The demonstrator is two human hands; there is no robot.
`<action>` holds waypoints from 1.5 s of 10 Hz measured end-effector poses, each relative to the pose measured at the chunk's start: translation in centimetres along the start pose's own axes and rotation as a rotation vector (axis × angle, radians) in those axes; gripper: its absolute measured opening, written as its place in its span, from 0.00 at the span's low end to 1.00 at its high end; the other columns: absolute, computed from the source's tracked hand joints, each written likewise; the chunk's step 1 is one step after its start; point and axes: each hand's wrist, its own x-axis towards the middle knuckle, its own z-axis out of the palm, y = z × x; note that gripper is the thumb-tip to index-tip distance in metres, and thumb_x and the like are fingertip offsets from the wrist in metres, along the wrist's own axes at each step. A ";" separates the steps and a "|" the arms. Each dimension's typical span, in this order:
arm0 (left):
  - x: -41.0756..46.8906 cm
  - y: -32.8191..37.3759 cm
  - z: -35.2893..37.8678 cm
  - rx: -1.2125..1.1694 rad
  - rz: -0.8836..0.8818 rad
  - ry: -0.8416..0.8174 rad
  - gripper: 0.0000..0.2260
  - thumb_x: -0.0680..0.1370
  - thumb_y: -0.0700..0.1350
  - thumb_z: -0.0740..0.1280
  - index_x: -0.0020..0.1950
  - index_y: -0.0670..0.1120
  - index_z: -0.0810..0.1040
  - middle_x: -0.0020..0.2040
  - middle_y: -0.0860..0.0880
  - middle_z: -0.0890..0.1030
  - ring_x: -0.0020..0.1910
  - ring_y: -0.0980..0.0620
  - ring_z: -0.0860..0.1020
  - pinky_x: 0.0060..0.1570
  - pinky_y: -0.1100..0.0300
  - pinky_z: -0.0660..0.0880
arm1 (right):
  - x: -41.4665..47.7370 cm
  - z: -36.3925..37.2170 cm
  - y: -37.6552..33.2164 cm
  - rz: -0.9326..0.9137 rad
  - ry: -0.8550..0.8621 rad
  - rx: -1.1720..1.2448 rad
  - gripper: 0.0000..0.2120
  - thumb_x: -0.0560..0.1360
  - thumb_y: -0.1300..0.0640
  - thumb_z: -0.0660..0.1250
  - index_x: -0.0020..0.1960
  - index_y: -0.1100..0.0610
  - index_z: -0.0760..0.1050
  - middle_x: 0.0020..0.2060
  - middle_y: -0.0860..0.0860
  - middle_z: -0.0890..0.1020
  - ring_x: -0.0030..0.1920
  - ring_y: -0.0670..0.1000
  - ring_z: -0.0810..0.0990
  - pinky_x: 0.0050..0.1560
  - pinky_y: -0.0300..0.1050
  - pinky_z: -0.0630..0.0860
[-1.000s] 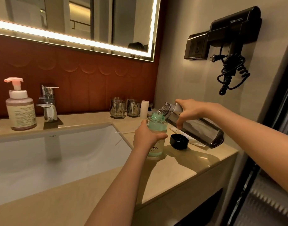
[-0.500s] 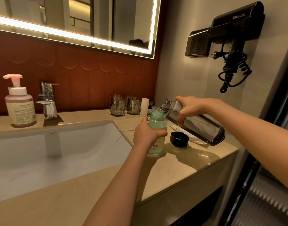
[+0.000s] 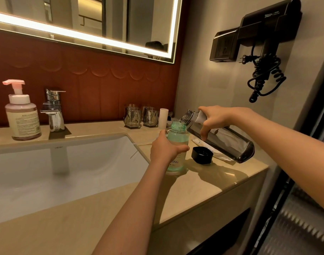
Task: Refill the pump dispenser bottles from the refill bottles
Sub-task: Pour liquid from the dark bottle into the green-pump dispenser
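In the head view, the left hand [image 3: 165, 149] is wrapped round the middle of a small green bottle [image 3: 178, 138], fingers curled across its label, holding it upright on the beige counter [image 3: 203, 188] just right of the sink [image 3: 62, 170]. The bottle's threaded neck is uncapped and the green liquid stands high in it. The right hand [image 3: 215, 119] grips the shoulder of a dark refill bottle [image 3: 229, 144], tilted with its base low to the right and its clear mouth at the green bottle's opening; whether liquid is running is hard to tell.

A black cap [image 3: 202, 155] lies on the counter just right of the green bottle, under the tilted refill bottle. A white packet [image 3: 222, 157] lies flat beneath the dark bottle, mostly hidden by it. Farther back stand two faceted glasses [image 3: 132, 116] and a white tube [image 3: 163, 117], the tube partly behind the green bottle's neck. At far left, a pink-pump dispenser [image 3: 22, 118] stands beside the chrome tap [image 3: 53, 111]. A black hair dryer [image 3: 267, 23] hangs on the right wall, its cord coiled below.
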 end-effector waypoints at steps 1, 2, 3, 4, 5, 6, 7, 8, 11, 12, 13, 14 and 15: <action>0.0 -0.1 0.0 0.000 0.000 -0.001 0.38 0.65 0.53 0.77 0.70 0.47 0.64 0.66 0.47 0.74 0.64 0.47 0.72 0.57 0.53 0.72 | 0.0 0.0 -0.1 0.000 -0.006 0.014 0.25 0.67 0.58 0.76 0.56 0.54 0.64 0.42 0.48 0.72 0.39 0.46 0.74 0.34 0.38 0.69; 0.1 -0.1 0.0 0.004 -0.001 0.000 0.38 0.66 0.54 0.77 0.70 0.47 0.64 0.66 0.47 0.73 0.64 0.47 0.72 0.57 0.53 0.72 | 0.1 0.0 -0.1 0.001 -0.009 0.014 0.25 0.67 0.58 0.76 0.56 0.54 0.63 0.42 0.48 0.71 0.39 0.46 0.74 0.34 0.37 0.69; 0.1 -0.1 0.0 0.009 -0.002 0.001 0.38 0.66 0.54 0.77 0.71 0.47 0.64 0.66 0.47 0.73 0.64 0.47 0.72 0.58 0.54 0.72 | 0.1 -0.1 -0.1 0.006 -0.011 0.014 0.25 0.68 0.58 0.75 0.56 0.54 0.63 0.42 0.48 0.71 0.39 0.46 0.73 0.34 0.38 0.69; 0.1 -0.1 0.0 0.004 -0.001 0.000 0.38 0.66 0.54 0.77 0.71 0.47 0.64 0.66 0.47 0.73 0.64 0.47 0.72 0.58 0.54 0.72 | 0.2 0.0 -0.1 0.008 -0.014 0.017 0.26 0.67 0.58 0.75 0.57 0.54 0.63 0.44 0.49 0.71 0.39 0.47 0.74 0.34 0.38 0.69; 0.1 -0.1 0.1 0.001 -0.002 0.003 0.38 0.66 0.54 0.77 0.70 0.47 0.64 0.66 0.47 0.73 0.64 0.47 0.72 0.58 0.53 0.72 | 0.3 0.0 -0.2 0.007 -0.023 0.012 0.27 0.67 0.57 0.76 0.57 0.53 0.61 0.44 0.49 0.71 0.40 0.47 0.74 0.35 0.38 0.71; 0.1 -0.3 0.1 -0.011 0.002 0.009 0.37 0.65 0.53 0.77 0.69 0.47 0.65 0.65 0.47 0.75 0.63 0.47 0.73 0.58 0.53 0.73 | 0.2 -0.2 -0.2 0.011 -0.016 0.004 0.25 0.67 0.57 0.76 0.55 0.54 0.64 0.43 0.49 0.72 0.38 0.46 0.74 0.34 0.39 0.70; 0.1 -0.2 0.1 -0.009 0.001 0.010 0.37 0.65 0.53 0.77 0.70 0.47 0.65 0.65 0.47 0.74 0.63 0.47 0.73 0.58 0.53 0.73 | 0.1 -0.2 -0.2 0.014 -0.016 0.002 0.27 0.66 0.58 0.76 0.57 0.54 0.63 0.43 0.48 0.72 0.38 0.46 0.74 0.35 0.39 0.70; 0.1 -0.2 0.1 -0.006 0.004 0.008 0.37 0.65 0.53 0.77 0.70 0.47 0.65 0.65 0.47 0.74 0.63 0.47 0.73 0.57 0.53 0.72 | 0.1 -0.2 -0.3 0.014 -0.021 0.001 0.28 0.67 0.58 0.76 0.57 0.54 0.60 0.42 0.47 0.71 0.39 0.46 0.74 0.35 0.39 0.70; 0.1 -0.3 0.1 -0.005 -0.003 0.008 0.38 0.65 0.54 0.77 0.70 0.47 0.64 0.66 0.47 0.74 0.64 0.47 0.72 0.59 0.52 0.73 | 0.1 -0.4 -0.4 0.013 -0.031 -0.014 0.27 0.67 0.57 0.76 0.57 0.54 0.63 0.43 0.48 0.72 0.39 0.46 0.74 0.42 0.41 0.73; 0.1 -0.3 0.1 -0.002 0.000 0.006 0.38 0.65 0.54 0.77 0.70 0.47 0.64 0.66 0.47 0.74 0.64 0.46 0.72 0.59 0.52 0.73 | 0.0 -0.5 -0.4 0.012 -0.034 -0.025 0.23 0.67 0.58 0.75 0.53 0.54 0.64 0.41 0.49 0.71 0.38 0.46 0.73 0.36 0.40 0.69; 0.1 -0.3 0.2 0.002 0.003 0.008 0.38 0.65 0.54 0.77 0.70 0.47 0.64 0.66 0.46 0.73 0.64 0.46 0.72 0.59 0.52 0.72 | 0.0 -0.5 -0.5 0.013 -0.034 -0.034 0.23 0.67 0.58 0.76 0.52 0.55 0.63 0.41 0.49 0.71 0.37 0.47 0.73 0.35 0.40 0.69; 0.1 -0.3 0.2 0.004 0.000 0.009 0.38 0.66 0.54 0.77 0.70 0.46 0.64 0.66 0.46 0.73 0.64 0.46 0.72 0.59 0.52 0.73 | 0.0 -0.5 -0.5 0.017 -0.034 -0.042 0.24 0.67 0.58 0.76 0.54 0.55 0.63 0.41 0.49 0.70 0.37 0.46 0.73 0.35 0.40 0.69; 0.2 -0.3 0.2 0.006 -0.003 0.008 0.38 0.65 0.54 0.77 0.70 0.46 0.64 0.66 0.46 0.74 0.64 0.46 0.72 0.58 0.52 0.73 | 0.0 -0.6 -0.5 0.018 -0.036 -0.044 0.25 0.67 0.58 0.76 0.54 0.54 0.62 0.42 0.49 0.71 0.37 0.47 0.73 0.36 0.40 0.70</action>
